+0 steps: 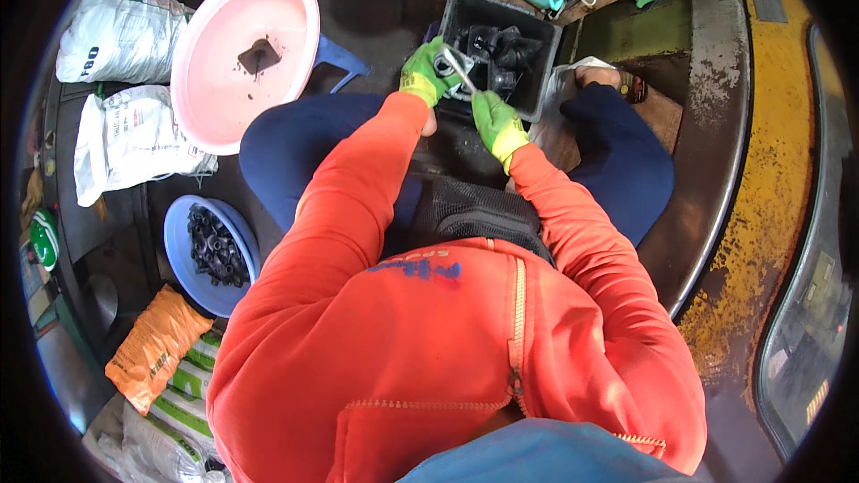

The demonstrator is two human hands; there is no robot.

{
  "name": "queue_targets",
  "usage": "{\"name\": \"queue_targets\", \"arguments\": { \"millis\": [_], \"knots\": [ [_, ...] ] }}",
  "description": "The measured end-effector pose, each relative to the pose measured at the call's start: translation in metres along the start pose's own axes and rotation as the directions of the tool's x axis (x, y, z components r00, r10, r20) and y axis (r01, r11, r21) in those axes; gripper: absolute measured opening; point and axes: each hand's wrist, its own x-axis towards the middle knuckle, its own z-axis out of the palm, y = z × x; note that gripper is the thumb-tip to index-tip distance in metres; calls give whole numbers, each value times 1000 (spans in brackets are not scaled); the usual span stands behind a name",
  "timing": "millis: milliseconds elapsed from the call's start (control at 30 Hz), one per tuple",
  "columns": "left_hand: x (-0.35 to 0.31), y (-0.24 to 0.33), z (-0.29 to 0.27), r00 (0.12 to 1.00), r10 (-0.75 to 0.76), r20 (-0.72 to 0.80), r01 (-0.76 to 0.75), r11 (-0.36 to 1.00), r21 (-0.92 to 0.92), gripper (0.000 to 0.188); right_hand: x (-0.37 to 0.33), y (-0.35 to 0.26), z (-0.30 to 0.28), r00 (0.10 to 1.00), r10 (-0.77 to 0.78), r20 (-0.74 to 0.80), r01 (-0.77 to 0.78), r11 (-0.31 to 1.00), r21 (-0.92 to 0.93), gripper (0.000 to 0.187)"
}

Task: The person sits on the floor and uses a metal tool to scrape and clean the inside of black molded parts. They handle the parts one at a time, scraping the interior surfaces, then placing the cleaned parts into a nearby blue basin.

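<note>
Since the left hand [427,72] pinched a part [442,64] at 12 o'clock while the right hand [497,122] gripped a tool [461,73] right by it, one slip could've jabbed the left hand pretty easily, tbh.

Wkshp: tub [179,241] of blk pts [217,248], worn yel. panel [771,188].
</note>
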Motion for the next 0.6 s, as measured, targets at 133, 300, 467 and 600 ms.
{"name": "queue_targets", "arguments": {
  "millis": [133, 300, 467, 600],
  "knots": [
    [-8, 11, -6, 989, 143, -29, -141, 987, 84, 57, 2, 6, 2, 1000, -1, -15, 1, 1000, 18, 33],
    [-8, 15, -8, 996, 86, 31, -89, 986, 142, 65, 3, 11, 0, 991, 124, 57, -119, 990, -79, 42],
    [-2, -8, 3, 983, 181, -27, -172, 965, 201, 67, 3, 14, 4, 980, 193, 54, -187, 978, -96, 34],
    [5, -20, 8, 995, -96, 34, 102, 913, -394, 68, 3, 17, 7, 1000, 2, 24, -4, 997, 79, 42]
  ]
}}
